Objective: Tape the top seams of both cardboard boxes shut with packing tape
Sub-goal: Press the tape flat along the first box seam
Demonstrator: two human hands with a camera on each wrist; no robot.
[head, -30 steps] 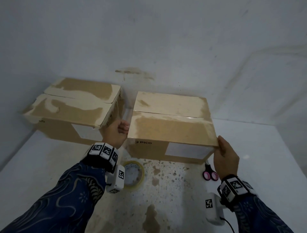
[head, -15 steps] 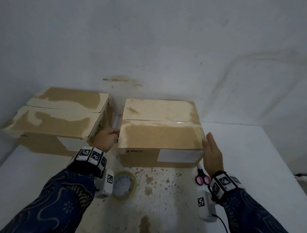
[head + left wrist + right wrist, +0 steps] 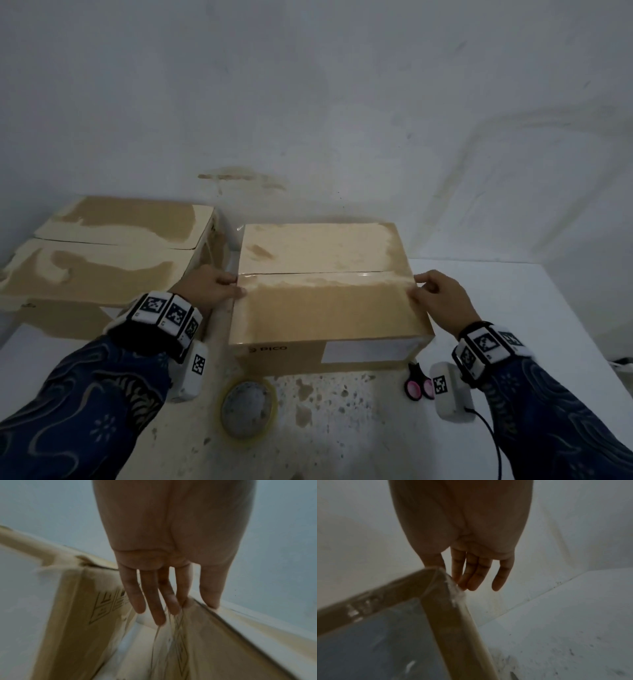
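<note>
Brown cardboard fills the middle of my view: the right box (image 3: 329, 301) sits near the bench's (image 3: 513, 308) far edge, its two top flaps meeting along a dark seam (image 3: 308, 273) that runs from side to side. A clear strip of tape (image 3: 325, 278) glints just on the near side of that seam. My left hand (image 3: 212, 286) is at the seam's left end, its fingers (image 3: 154, 599) straight and lying down the box's left wall, thumb on the top edge; the grip is relaxed and closed round nothing. My right hand (image 3: 440, 301) is at the seam's right end, its fingers (image 3: 471, 574) straight and touching the box's upper right corner, where crinkled clear tape wraps over; that grip also holds nothing.

The left box (image 3: 102, 260) stands at the bench's far left corner, its flaps down with a seam showing, and I cannot tell whether tape lies on it. Only a narrow gap separates the two boxes, and my left hand sits in it. The tape roll (image 3: 248, 409) lies flat near the bench's front edge, in front of the right box's left end. Pink-handled scissors (image 3: 418, 383) lie just by that box's near right corner. To the right of the box the bench runs bare to its right edge.
</note>
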